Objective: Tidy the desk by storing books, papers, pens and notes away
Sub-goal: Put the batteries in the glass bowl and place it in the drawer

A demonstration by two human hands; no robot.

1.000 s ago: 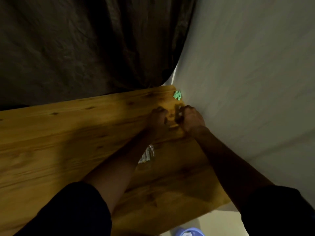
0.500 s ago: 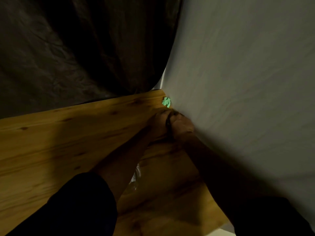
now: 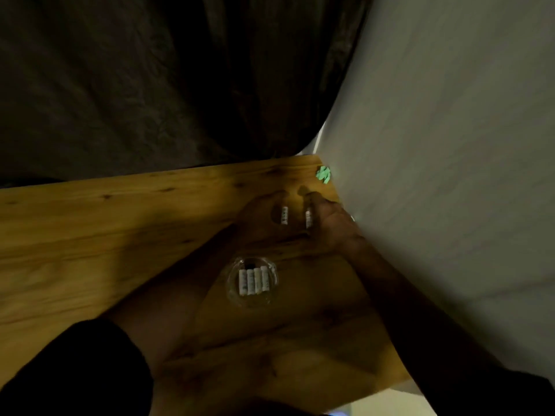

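Note:
My left hand [image 3: 255, 219] and my right hand [image 3: 332, 225] are close together on the wooden desk [image 3: 90, 229] near its far right corner. The left hand's fingers curl round one small white cylinder [image 3: 284, 215]. A second white cylinder [image 3: 308, 219] is pinched at the right hand's fingertips. The dim light hides the finger detail. A crumpled green note [image 3: 323, 175] lies in the corner just beyond both hands. Nearer to me, between my forearms, stands a round glass dish [image 3: 232, 291] holding several more white cylinders.
A dark curtain [image 3: 150, 85] hangs behind the desk's far edge. A white sheet or wall [image 3: 450, 175] runs along the desk's right side, right beside my right arm. The desk's near right corner ends at the bottom right.
My hands were pressed together near the corner and have since drawn apart, each with a white cylinder. The view has shifted, and the glass dish between my forearms now shows in full.

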